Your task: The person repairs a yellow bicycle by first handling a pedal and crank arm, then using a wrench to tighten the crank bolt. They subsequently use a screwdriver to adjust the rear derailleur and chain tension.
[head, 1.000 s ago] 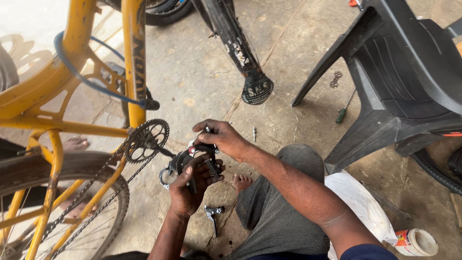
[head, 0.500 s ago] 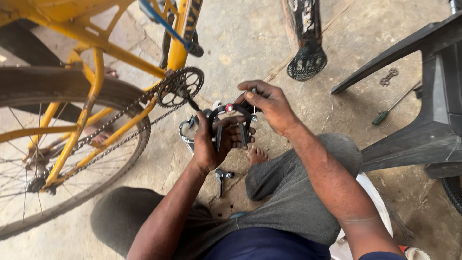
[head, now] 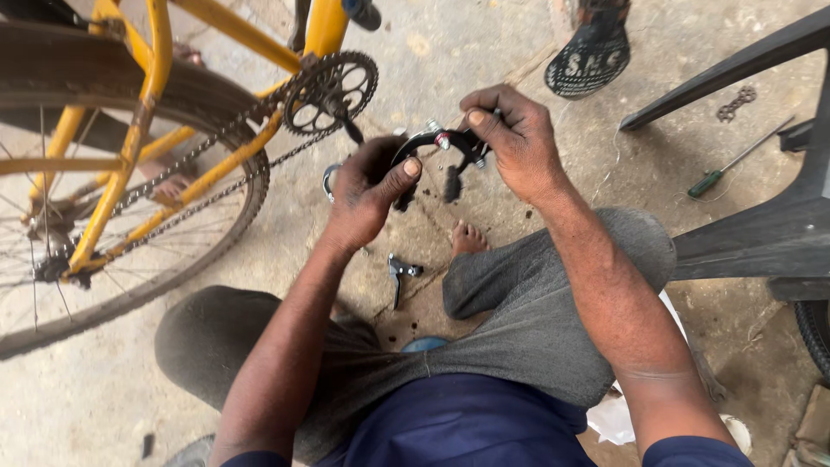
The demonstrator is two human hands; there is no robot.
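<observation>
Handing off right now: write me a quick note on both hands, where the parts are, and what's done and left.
Left hand: grips the left arm of the black brake caliper.
Right hand: pinches the caliper's right end, thumb on top.
Caliper is held in the air, off the yellow bike, just right of the chainring.
Brake lever lies on the floor between the knees; green screwdriver lies by the black chair.
Done: caliper is in hand.
Left: it is not mounted on the bike; lever and screwdriver untouched.

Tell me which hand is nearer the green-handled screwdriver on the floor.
Right. The right hand grips the brake caliper on the screwdriver's side; the left hand holds the caliper's far end.
</observation>
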